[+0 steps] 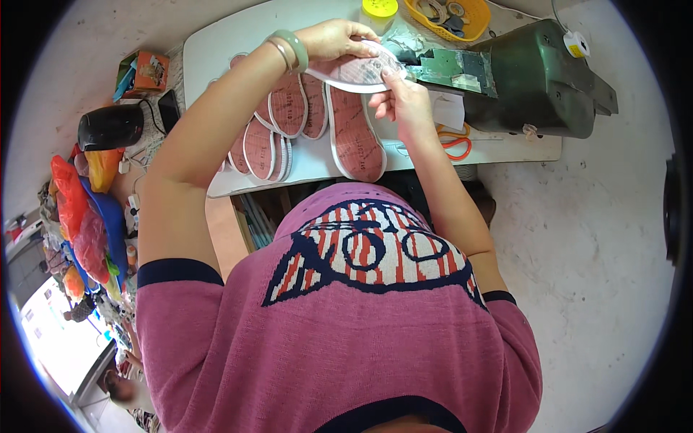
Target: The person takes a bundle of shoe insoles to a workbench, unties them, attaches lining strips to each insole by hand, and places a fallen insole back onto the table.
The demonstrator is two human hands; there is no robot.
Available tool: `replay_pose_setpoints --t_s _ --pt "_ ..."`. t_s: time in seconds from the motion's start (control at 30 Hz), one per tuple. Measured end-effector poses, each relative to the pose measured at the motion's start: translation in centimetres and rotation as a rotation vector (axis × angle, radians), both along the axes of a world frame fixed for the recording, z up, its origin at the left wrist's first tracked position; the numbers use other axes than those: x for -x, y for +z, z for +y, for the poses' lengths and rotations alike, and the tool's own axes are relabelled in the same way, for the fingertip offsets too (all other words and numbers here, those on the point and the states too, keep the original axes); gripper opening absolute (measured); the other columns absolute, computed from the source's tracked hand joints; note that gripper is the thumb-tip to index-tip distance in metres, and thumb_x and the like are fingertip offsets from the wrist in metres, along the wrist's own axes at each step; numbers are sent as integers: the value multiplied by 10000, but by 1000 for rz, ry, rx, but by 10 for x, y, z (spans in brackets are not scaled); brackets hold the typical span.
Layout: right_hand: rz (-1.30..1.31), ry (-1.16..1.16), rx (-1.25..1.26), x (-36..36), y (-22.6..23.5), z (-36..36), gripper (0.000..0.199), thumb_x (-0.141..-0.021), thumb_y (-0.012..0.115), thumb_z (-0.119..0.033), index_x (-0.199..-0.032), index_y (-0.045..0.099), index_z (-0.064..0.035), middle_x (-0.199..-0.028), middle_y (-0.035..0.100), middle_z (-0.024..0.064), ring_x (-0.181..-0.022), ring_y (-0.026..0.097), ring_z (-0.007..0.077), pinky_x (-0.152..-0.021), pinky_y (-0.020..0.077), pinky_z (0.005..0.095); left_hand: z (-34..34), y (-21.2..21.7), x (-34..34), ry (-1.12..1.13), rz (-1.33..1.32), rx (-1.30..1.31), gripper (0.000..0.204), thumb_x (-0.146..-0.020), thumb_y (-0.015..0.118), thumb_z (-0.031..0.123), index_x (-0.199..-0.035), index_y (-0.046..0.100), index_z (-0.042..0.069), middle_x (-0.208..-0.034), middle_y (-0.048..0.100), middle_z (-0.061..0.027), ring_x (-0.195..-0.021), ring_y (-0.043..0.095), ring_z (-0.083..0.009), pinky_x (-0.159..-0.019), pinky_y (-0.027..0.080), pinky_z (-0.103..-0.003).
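An insole point(350, 74) with a pale face and white bound edge is held up over the table, close to the sewing machine's work plate point(455, 70). My left hand point(338, 40) grips its upper edge, fingers bent over it. On the opposite edge my right hand point(408, 101) pinches it, thumb on top. Below the hands lies a reddish-pink insole point(356, 141) with white edging. More such insoles point(287, 108) overlap in piles to the left, partly hidden by my left forearm.
The dark green sewing machine point(534, 76) fills the table's right end. Orange-handled scissors point(456, 148) lie near white paper point(448, 110). A yellow-lidded jar point(380, 9) and yellow basket point(473, 22) stand behind. Left are a black device point(110, 128), a box point(151, 71) and plastic bags point(86, 224).
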State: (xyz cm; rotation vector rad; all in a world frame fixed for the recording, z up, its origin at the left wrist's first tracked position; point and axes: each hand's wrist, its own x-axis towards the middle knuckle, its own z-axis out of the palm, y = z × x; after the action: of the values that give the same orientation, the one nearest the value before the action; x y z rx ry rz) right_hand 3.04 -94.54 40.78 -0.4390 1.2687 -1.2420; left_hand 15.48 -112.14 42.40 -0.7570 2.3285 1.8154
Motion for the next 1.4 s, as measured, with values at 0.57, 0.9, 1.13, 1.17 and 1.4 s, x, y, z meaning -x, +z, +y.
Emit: replay_pose_setpoints --t_s 0.57,0.9,1.13,1.17,1.4 --pt "210 258 211 -2 -48 66 330 -874 639 -237 -1069 625 30 -1019 662 77 -911 622 144 -853 471 287 97 -18 -6 613 39 439 523 -848 641 429 -1208 550 60 -986 665 -206 -937 642 -333 -801 497 -379" --pt "-661 268 -1 -23 -42 125 339 -852 566 -223 -1082 550 26 -817 576 71 -736 560 181 -752 458 303 91 -34 0 962 138 396 642 -786 694 479 -1136 545 -39 -996 657 -224 -917 647 -336 -790 496 -394" --pt "-397 106 103 -4 -10 112 293 -905 465 -293 -816 527 -20 -636 456 21 -539 423 134 -553 357 275 78 -50 10 1198 217 252 484 -813 710 330 -1029 564 -77 -922 659 -156 -828 631 -222 -733 495 -323" --pt "-395 105 101 -1 -5 108 293 -905 465 -293 -816 527 -20 -636 456 21 -539 423 134 -553 357 275 75 -51 11 1249 245 206 413 -830 707 273 -999 573 -81 -909 659 -126 -802 623 -181 -712 495 -299" --pt "-273 61 27 10 7 70 282 -908 471 -250 -805 551 0 -591 465 17 -499 425 137 -511 351 266 40 -85 6 1357 401 -4 529 -827 685 362 -1071 542 -84 -971 633 -182 -857 619 -246 -775 478 -335"
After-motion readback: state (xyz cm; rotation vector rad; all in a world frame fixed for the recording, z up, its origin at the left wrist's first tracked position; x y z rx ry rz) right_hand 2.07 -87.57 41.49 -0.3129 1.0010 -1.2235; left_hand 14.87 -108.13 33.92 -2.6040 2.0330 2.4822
